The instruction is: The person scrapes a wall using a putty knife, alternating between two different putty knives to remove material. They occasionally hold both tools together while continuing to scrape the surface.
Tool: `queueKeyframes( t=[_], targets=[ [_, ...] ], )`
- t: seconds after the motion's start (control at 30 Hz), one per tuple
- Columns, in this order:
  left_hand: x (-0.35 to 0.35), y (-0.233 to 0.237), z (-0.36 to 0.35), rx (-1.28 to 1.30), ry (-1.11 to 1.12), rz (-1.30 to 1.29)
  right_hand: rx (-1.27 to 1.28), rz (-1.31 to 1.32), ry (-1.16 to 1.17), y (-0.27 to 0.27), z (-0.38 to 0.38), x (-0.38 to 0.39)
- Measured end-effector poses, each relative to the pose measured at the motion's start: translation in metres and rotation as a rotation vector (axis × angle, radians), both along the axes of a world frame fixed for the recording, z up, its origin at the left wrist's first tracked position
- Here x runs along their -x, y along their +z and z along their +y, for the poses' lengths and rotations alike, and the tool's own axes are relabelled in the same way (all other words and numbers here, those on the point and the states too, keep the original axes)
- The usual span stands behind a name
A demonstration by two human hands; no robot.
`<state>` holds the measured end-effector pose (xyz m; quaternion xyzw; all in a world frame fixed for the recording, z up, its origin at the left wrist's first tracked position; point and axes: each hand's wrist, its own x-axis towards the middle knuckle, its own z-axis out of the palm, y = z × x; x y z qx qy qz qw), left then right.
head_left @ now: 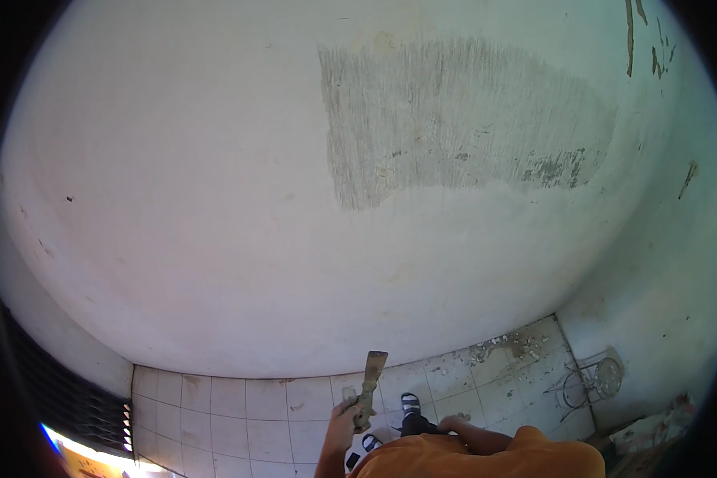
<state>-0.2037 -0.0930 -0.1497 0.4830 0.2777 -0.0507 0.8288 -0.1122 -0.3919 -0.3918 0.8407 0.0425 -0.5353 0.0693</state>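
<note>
A scraper (pixel 372 384) with a flat, broad blade is in my left hand (pixel 345 420), whose fingers are wrapped round its handle. Its blade points up and forward, toward the foot of the white wall (pixel 239 263). My right hand (pixel 452 424) hangs low in front of my body, beside my dark trousers; its fingers are too small and unclear to make out. Higher on the wall, a large grey patch (pixel 454 111) shows streaked, bare material where the white coat is gone. Both hands are well below this patch.
Pale flakes and debris (pixel 510 348) lie on the tiled floor (pixel 259 398) along the wall at the right. A round-framed wire stand (pixel 585 385) is by the right wall, with a crumpled bag (pixel 653 430) nearer me. Dark slatted grating (pixel 64 390) stands at the left.
</note>
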Motion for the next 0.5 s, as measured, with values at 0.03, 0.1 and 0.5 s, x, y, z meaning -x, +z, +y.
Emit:
queueKeyframes(
  t=[0.03, 0.1, 0.5],
  targets=[
    [-0.002, 0.006, 0.010, 0.021, 0.011, -0.052, 0.001, 0.031, -0.075, -0.013, -0.006, -0.001],
    [-0.008, 0.021, 0.025, 0.063, 0.033, -0.159, 0.004, 0.092, -0.223, -0.044, -0.024, -0.001],
    [-0.107, 0.134, 0.028, -0.086, 0.622, -0.634, -0.331, 0.436, -0.447, -0.242, -0.069, -0.115]
  ],
)
